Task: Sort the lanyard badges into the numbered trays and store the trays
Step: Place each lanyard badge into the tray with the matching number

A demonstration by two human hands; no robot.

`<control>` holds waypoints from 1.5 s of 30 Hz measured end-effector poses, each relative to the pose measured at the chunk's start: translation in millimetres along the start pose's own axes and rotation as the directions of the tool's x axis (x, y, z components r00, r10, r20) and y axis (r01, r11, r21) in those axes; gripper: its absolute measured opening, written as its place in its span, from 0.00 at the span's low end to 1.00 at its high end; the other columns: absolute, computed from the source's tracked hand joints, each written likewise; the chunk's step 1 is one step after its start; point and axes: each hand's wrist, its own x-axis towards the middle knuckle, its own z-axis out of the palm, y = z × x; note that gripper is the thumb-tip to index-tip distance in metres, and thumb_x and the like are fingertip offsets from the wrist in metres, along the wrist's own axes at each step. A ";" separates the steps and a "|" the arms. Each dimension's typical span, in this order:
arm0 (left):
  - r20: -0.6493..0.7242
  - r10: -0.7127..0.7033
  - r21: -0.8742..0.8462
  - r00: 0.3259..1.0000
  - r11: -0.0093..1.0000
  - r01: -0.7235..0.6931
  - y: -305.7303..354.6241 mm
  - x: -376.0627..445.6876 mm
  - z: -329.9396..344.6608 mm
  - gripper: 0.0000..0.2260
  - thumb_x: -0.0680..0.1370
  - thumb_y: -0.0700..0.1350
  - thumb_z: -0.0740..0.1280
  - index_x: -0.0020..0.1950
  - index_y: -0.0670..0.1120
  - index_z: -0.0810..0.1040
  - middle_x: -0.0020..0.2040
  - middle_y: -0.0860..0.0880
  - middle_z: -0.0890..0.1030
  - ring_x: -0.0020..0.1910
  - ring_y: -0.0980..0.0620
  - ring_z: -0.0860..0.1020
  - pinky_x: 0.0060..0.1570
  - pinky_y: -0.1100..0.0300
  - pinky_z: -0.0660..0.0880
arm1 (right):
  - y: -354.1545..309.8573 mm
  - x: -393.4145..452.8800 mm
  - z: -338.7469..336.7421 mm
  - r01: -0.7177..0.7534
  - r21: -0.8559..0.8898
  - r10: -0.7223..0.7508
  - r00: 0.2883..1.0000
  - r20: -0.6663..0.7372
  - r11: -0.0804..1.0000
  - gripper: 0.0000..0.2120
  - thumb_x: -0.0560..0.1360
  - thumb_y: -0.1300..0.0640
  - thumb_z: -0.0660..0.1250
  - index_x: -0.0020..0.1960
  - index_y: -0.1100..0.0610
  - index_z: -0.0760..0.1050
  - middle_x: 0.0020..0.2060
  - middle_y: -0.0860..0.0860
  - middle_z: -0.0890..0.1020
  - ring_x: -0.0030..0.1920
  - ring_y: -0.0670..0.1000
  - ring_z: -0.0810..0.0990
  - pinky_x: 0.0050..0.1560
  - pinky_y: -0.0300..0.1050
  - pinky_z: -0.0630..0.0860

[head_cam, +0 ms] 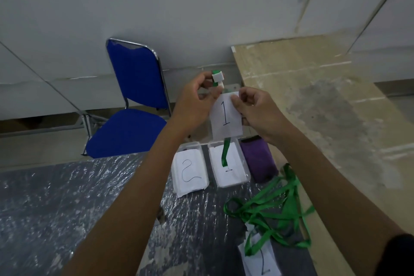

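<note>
Above tray "1" (230, 167) | badge "1" (226, 116) pinched in both grips: left hand (197, 98), right hand (257, 107)

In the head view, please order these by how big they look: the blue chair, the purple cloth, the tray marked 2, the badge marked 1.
1. Blue chair, clearly largest.
2. Purple cloth, tray 2 and badge 1 look alike. The badge is held up nearer the camera, so I do not rank these three.
</note>
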 end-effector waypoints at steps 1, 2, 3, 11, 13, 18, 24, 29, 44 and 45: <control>-0.002 0.006 -0.007 1.000 1.000 -0.006 1.3 1.4 1.9 0.10 0.80 0.45 0.67 0.60 0.54 0.73 0.50 0.57 0.77 0.52 0.54 0.79 0.48 0.61 0.81 | -1.7 0.0 -3.2 0.010 0.003 -0.010 1.000 0.001 1.000 0.09 0.79 0.58 0.65 0.40 0.50 0.73 0.37 0.47 0.78 0.41 0.48 0.81 0.44 0.50 0.82; -0.004 0.006 -0.009 1.000 1.000 -0.006 1.6 2.2 4.0 0.10 0.80 0.45 0.67 0.60 0.54 0.73 0.50 0.57 0.77 0.51 0.54 0.79 0.47 0.61 0.81 | -1.5 -0.3 -5.5 0.012 0.003 -0.012 1.000 0.000 1.000 0.09 0.79 0.58 0.65 0.40 0.50 0.73 0.37 0.47 0.78 0.42 0.49 0.81 0.44 0.51 0.82; -0.006 0.000 -0.002 1.000 1.000 0.000 0.2 2.3 6.5 0.10 0.80 0.45 0.67 0.60 0.54 0.73 0.50 0.57 0.76 0.51 0.55 0.79 0.46 0.62 0.81 | 1.5 0.3 -7.2 0.005 0.003 -0.005 1.000 -0.004 1.000 0.09 0.79 0.58 0.66 0.40 0.50 0.73 0.37 0.47 0.78 0.42 0.49 0.81 0.45 0.52 0.83; 0.069 -0.195 0.124 0.978 0.975 0.186 -70.0 -34.9 45.9 0.10 0.78 0.43 0.71 0.59 0.47 0.78 0.48 0.54 0.80 0.47 0.55 0.80 0.48 0.62 0.79 | 98.8 -12.7 -0.1 -0.250 -0.041 0.250 0.968 -0.015 0.967 0.05 0.79 0.56 0.66 0.44 0.53 0.75 0.41 0.53 0.78 0.45 0.55 0.79 0.49 0.60 0.80; 0.102 -0.252 0.161 0.962 0.959 0.234 -95.4 -52.5 57.0 0.06 0.77 0.44 0.72 0.52 0.50 0.79 0.45 0.55 0.81 0.45 0.57 0.81 0.47 0.62 0.80 | 129.7 -23.8 4.8 -0.341 -0.081 0.341 0.940 -0.018 0.937 0.06 0.79 0.57 0.66 0.43 0.55 0.74 0.39 0.53 0.78 0.43 0.54 0.78 0.48 0.57 0.81; 0.051 -0.371 0.170 0.927 0.918 0.358 -141.8 -80.3 82.9 0.07 0.74 0.44 0.75 0.45 0.47 0.79 0.40 0.56 0.81 0.39 0.64 0.79 0.40 0.72 0.73 | 180.7 -32.9 8.9 -0.414 -0.278 0.394 0.910 -0.126 0.867 0.07 0.77 0.55 0.68 0.44 0.58 0.79 0.41 0.56 0.83 0.45 0.57 0.83 0.49 0.56 0.81; -0.092 -0.411 0.299 0.907 0.857 0.419 -179.4 -68.9 108.0 0.11 0.75 0.51 0.74 0.47 0.49 0.74 0.44 0.54 0.81 0.43 0.56 0.79 0.45 0.55 0.78 | 198.6 2.5 8.2 -0.346 -0.478 0.260 0.936 -0.238 0.807 0.14 0.75 0.55 0.71 0.57 0.63 0.79 0.48 0.56 0.84 0.45 0.48 0.79 0.47 0.35 0.70; -0.037 -0.449 0.241 0.893 0.863 0.444 -199.4 -58.3 112.8 0.19 0.72 0.50 0.77 0.54 0.49 0.69 0.48 0.55 0.82 0.46 0.56 0.81 0.49 0.53 0.80 | 220.8 13.1 12.7 -0.322 -0.576 0.222 0.945 -0.239 0.751 0.16 0.76 0.57 0.70 0.60 0.63 0.77 0.51 0.59 0.83 0.50 0.54 0.82 0.48 0.41 0.76; 0.029 -0.344 0.466 0.938 0.835 0.292 -216.7 -47.9 115.0 0.13 0.78 0.56 0.67 0.61 0.55 0.73 0.55 0.49 0.78 0.52 0.53 0.71 0.46 0.59 0.69 | 220.3 12.0 10.4 -0.162 -0.576 0.079 0.983 -0.166 0.801 0.22 0.75 0.59 0.70 0.68 0.58 0.72 0.52 0.54 0.80 0.52 0.50 0.77 0.53 0.43 0.76; 0.032 -0.359 0.491 0.933 0.818 0.298 -216.1 -48.3 115.6 0.13 0.78 0.56 0.67 0.60 0.55 0.74 0.56 0.48 0.78 0.51 0.52 0.72 0.46 0.59 0.69 | 221.6 8.1 9.6 -0.132 -0.652 0.067 0.990 -0.124 0.747 0.23 0.76 0.59 0.69 0.69 0.58 0.70 0.56 0.55 0.79 0.56 0.51 0.75 0.56 0.43 0.75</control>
